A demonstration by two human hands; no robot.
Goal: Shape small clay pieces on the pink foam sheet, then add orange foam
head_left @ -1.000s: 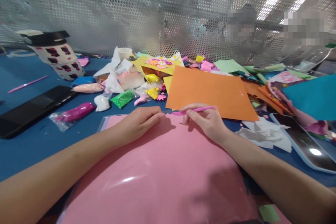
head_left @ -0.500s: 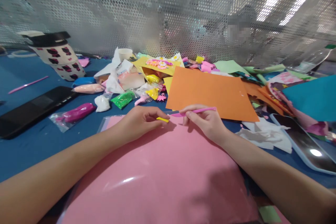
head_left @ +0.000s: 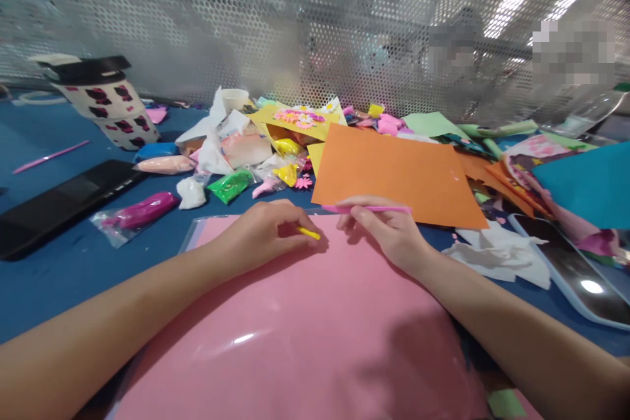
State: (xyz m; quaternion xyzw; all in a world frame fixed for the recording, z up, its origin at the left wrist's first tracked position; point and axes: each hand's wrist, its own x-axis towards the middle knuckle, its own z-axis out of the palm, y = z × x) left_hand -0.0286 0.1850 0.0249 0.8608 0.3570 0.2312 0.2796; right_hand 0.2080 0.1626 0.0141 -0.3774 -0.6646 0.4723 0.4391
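Note:
Between the fingertips of my left hand [head_left: 268, 230] is a thin roll of yellow modelling clay [head_left: 309, 233], its end poking out to the right. My right hand [head_left: 381, 226] is closed on a pink plastic clay tool [head_left: 384, 209], held almost level with its tip toward my left hand. Both hands are over the far part of a pink sheet [head_left: 295, 328] in a clear plastic sleeve. A small gap separates the tool's tip from the yellow clay.
Behind my hands lie orange paper [head_left: 388, 174], a green clay packet [head_left: 231, 185], a magenta clay packet [head_left: 145, 210] and pink flower pieces [head_left: 304, 182]. A patterned cup [head_left: 115, 111] and black device [head_left: 69, 203] are left; tissue [head_left: 502, 256] and a phone [head_left: 581, 269] right.
The pink tool has swung from a slant to nearly level, its tip drawing slightly away from the yellow clay. The yellow roll has shifted a little right and down in my left fingers.

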